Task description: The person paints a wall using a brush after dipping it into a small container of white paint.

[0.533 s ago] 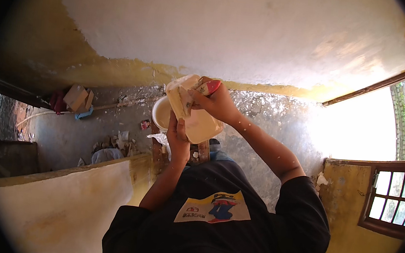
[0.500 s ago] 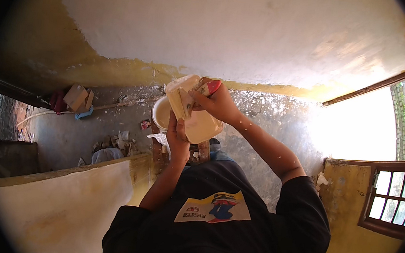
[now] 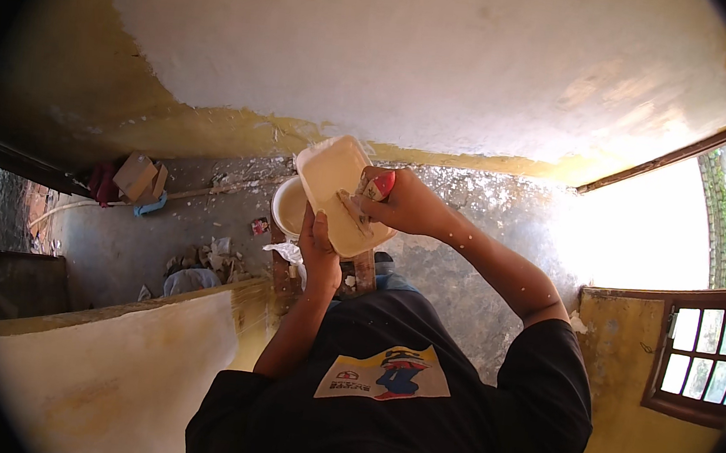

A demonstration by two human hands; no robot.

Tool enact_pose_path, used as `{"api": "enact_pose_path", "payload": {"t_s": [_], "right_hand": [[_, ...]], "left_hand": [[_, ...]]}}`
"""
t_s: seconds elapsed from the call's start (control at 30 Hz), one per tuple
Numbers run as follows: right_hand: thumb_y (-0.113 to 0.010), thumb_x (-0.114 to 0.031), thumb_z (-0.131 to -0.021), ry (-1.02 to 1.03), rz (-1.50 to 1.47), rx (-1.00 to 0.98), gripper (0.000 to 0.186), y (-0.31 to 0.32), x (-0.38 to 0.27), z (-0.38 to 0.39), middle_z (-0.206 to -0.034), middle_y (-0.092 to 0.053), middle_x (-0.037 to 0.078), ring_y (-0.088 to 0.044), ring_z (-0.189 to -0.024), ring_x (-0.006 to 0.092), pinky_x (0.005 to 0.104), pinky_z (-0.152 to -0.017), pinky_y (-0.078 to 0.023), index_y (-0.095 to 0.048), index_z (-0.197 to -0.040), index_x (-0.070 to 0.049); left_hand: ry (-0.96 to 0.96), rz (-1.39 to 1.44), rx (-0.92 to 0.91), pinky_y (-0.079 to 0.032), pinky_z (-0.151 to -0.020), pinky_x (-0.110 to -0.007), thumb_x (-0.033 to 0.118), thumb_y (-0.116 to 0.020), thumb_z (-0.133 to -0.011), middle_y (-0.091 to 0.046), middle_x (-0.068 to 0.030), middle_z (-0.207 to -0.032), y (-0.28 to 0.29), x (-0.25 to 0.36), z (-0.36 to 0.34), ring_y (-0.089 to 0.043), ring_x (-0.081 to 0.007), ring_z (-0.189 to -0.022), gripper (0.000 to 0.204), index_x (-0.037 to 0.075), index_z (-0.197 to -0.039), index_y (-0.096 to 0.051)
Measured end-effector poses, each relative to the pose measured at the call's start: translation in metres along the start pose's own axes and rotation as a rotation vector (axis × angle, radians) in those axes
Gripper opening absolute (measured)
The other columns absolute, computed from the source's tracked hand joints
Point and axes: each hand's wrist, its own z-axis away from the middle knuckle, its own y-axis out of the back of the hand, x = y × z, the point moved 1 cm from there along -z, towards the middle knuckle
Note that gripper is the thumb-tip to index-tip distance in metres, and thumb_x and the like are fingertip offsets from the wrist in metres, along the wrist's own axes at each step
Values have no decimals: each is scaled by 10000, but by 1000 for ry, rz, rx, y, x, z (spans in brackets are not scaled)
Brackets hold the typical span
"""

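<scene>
My left hand [image 3: 320, 256] grips the lower left side of a cream, rounded rectangular tray [image 3: 331, 162], its thumb by the rim. The tray is tilted so that its hollow inside shows, coated with pale paste. My right hand [image 3: 411, 203] is closed round the red-ended handle of a putty knife [image 3: 354, 212]. The knife's blade lies low inside the tray, against its floor, and is partly smeared with the paste. Right behind the tray stands a round white bucket [image 3: 281, 210], partly covered by it.
A wooden stand [image 3: 365, 272] is below my hands, with crumpled white plastic [image 3: 285, 249] beside it. Ahead rises a patchy plastered wall [image 3: 413, 65]. Cardboard boxes [image 3: 135, 176], a long pole [image 3: 209, 186] and a rubble heap [image 3: 211, 260] lie on the floor at left. A barred window [image 3: 709, 352] is at right.
The putty knife has moved from the tray's upper part down to the lower right inside. My right hand has shifted slightly right and down. The tray now shows more of its inside.
</scene>
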Motion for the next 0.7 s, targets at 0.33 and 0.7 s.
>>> {"api": "enact_pose_path", "payload": {"t_s": [0.33, 0.7], "right_hand": [[-713, -209, -903, 119, 148, 97, 233, 0, -19, 12, -711, -672, 214, -684, -657, 384, 407, -617, -531, -652, -990, -2], [-708, -180, -901, 129, 243, 259, 206, 11, -8, -4, -668, -638, 190, -652, -613, 376, 405, -589, -513, -598, -876, -7]], "left_hand": [[-44, -40, -12, -499, -1030, -352, 280, -487, -1099, -538, -92, -1429, -7, 3, -2, -559, -169, -1265, 560, 30, -1578, -339], [-54, -78, -20, -514, -1012, -350, 278, -493, -1091, -524, -86, -1430, -18, 14, -2, -571, -177, -1247, 567, 37, -1579, -332]]}}
